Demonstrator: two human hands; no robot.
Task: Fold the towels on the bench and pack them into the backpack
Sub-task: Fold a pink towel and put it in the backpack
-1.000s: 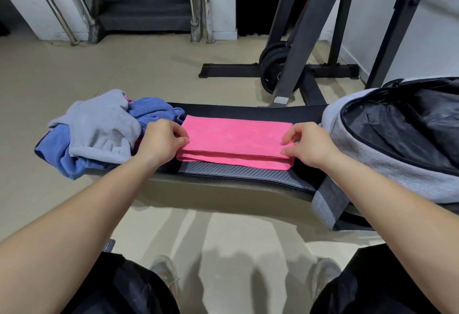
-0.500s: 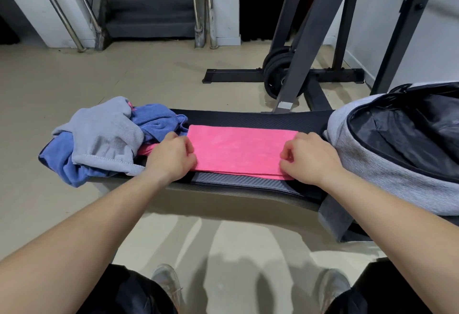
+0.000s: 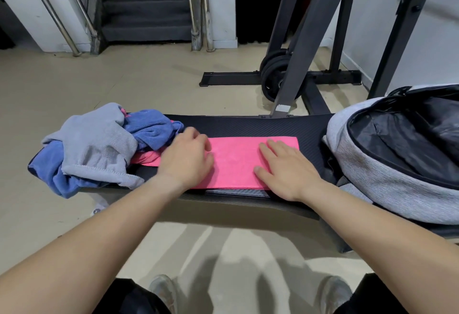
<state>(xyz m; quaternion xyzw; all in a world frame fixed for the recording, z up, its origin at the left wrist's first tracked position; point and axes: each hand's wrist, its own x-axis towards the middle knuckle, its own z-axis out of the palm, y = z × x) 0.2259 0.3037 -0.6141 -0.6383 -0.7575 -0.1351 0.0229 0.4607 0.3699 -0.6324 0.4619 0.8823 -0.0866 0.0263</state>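
A pink towel (image 3: 236,159) lies folded into a flat strip across the black bench (image 3: 248,124). My left hand (image 3: 187,162) rests palm down on its left part, fingers loosely spread. Pressing flat on its right part is my right hand (image 3: 285,169), fingers apart. A crumpled grey towel (image 3: 96,144) sits on top of a blue towel (image 3: 151,128) at the bench's left end. The grey backpack (image 3: 367,164) stands at the right end, its top unzipped and its black lining showing.
A dark weight rack (image 3: 298,40) with black plates (image 3: 273,75) stands on the beige floor behind the bench. Stairs with metal rails (image 3: 146,3) are at the back. My shoes (image 3: 161,291) show below the bench.
The towel's near edge has been carried over, making a narrower strip. Both hands have gone from pinching its corners to lying flat on it, fingers spread.
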